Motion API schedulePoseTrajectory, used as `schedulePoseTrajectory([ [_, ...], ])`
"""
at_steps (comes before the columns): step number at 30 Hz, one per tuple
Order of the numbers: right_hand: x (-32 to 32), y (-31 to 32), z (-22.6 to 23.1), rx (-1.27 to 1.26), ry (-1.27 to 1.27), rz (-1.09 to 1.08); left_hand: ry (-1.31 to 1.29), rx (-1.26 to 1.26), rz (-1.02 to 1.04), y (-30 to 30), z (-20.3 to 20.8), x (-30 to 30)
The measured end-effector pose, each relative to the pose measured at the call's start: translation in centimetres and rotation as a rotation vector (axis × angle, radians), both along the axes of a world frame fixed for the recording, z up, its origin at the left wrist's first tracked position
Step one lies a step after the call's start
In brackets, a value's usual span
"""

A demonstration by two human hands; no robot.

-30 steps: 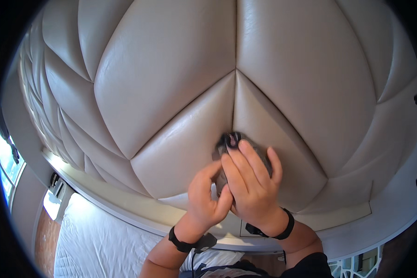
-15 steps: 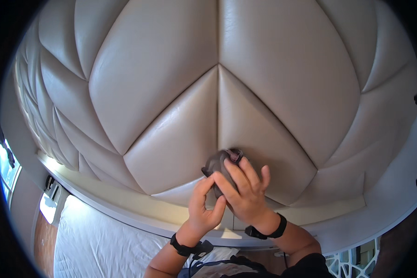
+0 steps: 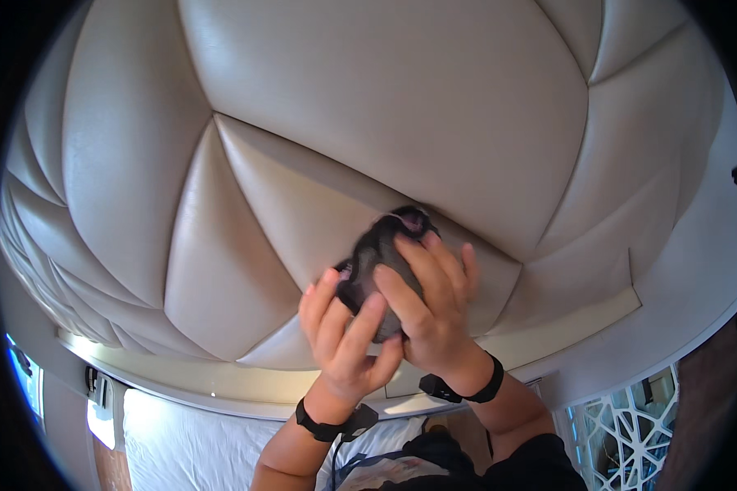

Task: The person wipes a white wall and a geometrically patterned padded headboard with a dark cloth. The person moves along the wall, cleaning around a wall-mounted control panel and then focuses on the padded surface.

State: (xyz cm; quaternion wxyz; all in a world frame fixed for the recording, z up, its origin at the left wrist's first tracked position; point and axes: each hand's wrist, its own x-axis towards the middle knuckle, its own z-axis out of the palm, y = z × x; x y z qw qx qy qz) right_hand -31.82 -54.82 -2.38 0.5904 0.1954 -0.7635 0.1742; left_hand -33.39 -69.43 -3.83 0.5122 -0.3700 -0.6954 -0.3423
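Note:
A small piece of thin dark grey cloth (image 3: 386, 263) with a wavy black edge hangs between my two hands. Pinkish patches show at its upper corner and left side; its exact kind I cannot make out. My left hand (image 3: 344, 335) grips its lower left part, fingers curled, thumb near the bottom. Across its right side lie the fingers of my right hand (image 3: 438, 307), bent over the cloth and pinching it near the upper edge. Both hands partly hide the cloth. Each wrist wears a black strap.
A beige padded wall panel (image 3: 385, 98) with deep seams fills the view beyond my hands. Below it runs a pale ledge (image 3: 262, 385). A white-sheeted bed (image 3: 188, 450) lies at lower left, and a white lattice screen (image 3: 630, 430) stands at lower right.
The cloth has been spread wider and lifted, so more of its black edge shows. My left hand has moved left with its fingers raised. The view has turned, shifting the panel seams left.

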Motion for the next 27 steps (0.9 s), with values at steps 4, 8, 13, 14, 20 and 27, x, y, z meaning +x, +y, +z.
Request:
schedulePoseTrajectory([
  [4, 1.1, 3.9, -3.7, -0.021, -0.018, -0.032, -0.006, -0.065, 0.002, 3.3, -2.9, 0.8],
  [8, 2.3, 8.3, -7.2, -0.006, -0.063, -0.056, -0.018, -0.133, 0.053, 7.0, -5.7, 2.4],
  [13, 3.7, 13.3, -11.6, 0.012, -0.136, -0.030, -0.063, -0.157, 0.055, 11.3, -9.6, 4.0],
  [14, 4.1, 14.1, -12.2, 0.013, -0.161, 0.003, -0.065, -0.158, 0.072, 12.0, -10.3, 4.3],
  [20, 4.3, 15.4, -14.8, 0.069, -0.215, 0.085, -0.070, -0.134, 0.168, 13.6, -12.6, 5.2],
  [27, 3.8, 16.8, -10.1, 0.080, -0.262, 0.182, -0.051, -0.068, 0.256, 15.2, -8.6, 5.4],
])
